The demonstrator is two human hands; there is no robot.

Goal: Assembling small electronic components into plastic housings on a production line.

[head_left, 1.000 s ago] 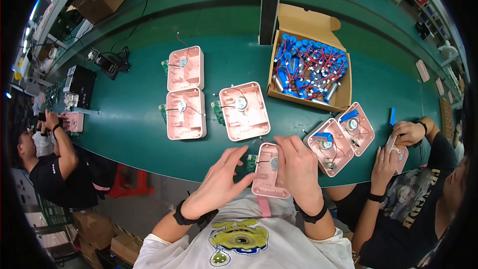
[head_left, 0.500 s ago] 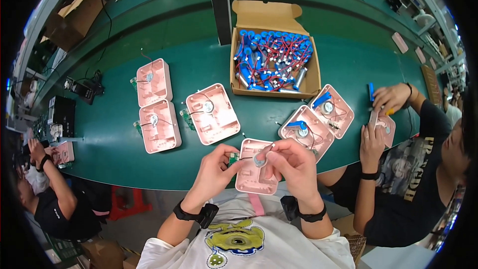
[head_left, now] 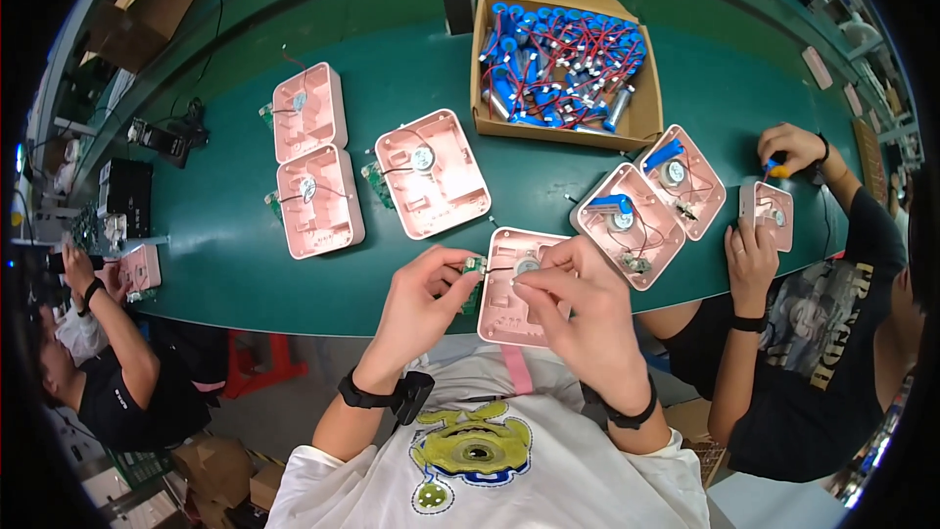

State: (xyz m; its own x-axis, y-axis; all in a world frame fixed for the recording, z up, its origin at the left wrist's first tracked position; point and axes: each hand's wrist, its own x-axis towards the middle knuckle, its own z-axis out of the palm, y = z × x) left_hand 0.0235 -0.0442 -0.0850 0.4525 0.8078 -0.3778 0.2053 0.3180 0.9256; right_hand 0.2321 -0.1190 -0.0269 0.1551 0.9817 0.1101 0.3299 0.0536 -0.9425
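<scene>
In front of me at the table edge is an open pink plastic housing (head_left: pixel 503 318) with a round metal speaker (head_left: pixel 527 265) inside. A dark wire runs from it to a small green circuit board (head_left: pixel 471 296) at the housing's left side. My left hand (head_left: pixel 419 296) pinches this board between thumb and fingers. My right hand (head_left: pixel 591 306) is over the housing, thumb and forefinger brought together just below the speaker. Whatever is between those fingertips is too small to make out.
Three pink housings with boards, one of them a larger-looking housing (head_left: pixel 441 201), lie at the left. Two more with blue batteries (head_left: pixel 614 204) lie at the right. Behind stands a cardboard box (head_left: pixel 568 132) of wired blue batteries. Co-workers sit either side; the right one handles a housing (head_left: pixel 780 218).
My right fingers have shifted left and down, off the speaker's top toward its lower left. My left hand keeps the board. The co-worker's tool hand at right has moved back from their housing.
</scene>
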